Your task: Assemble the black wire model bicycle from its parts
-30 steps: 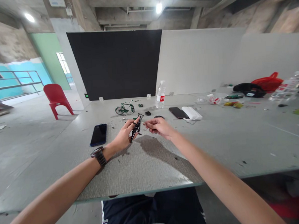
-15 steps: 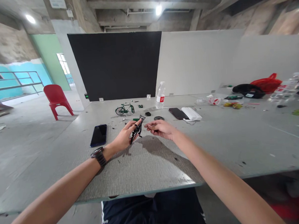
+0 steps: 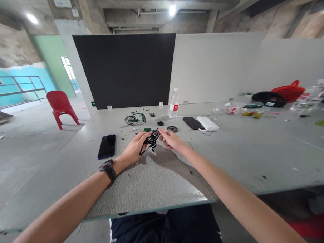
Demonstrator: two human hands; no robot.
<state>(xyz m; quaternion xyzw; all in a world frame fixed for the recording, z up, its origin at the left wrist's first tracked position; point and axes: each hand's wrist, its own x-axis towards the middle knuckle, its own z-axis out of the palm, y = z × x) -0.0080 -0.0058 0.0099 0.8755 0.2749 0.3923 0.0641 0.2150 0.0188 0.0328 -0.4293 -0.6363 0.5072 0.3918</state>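
My left hand (image 3: 136,147) is closed around a black model bicycle (image 3: 152,139), which it holds tilted just above the table. A spoked wheel shows on this small bike, and thin frame bars reach down towards me. At its right end, the thumb and fingers of my right hand (image 3: 171,139) pinch the bike's edge; anything small between those fingertips is hidden. Beyond my hands a loose black wheel (image 3: 172,129) lies flat. A small green piece (image 3: 147,129) is just behind my left fingers. Farther back stands a green model bicycle (image 3: 135,118).
On the grey table (image 3: 154,186), a dark phone (image 3: 106,147) lies to the left. A water bottle (image 3: 174,103) stands at the back, with another phone (image 3: 193,123) and a white case (image 3: 207,123) right of it. A small black block (image 3: 160,123) sits in the middle.
My right hand has moved left from beside the model bicycle to its right end. The bike has turned in my left hand, so its wheel now shows more clearly.
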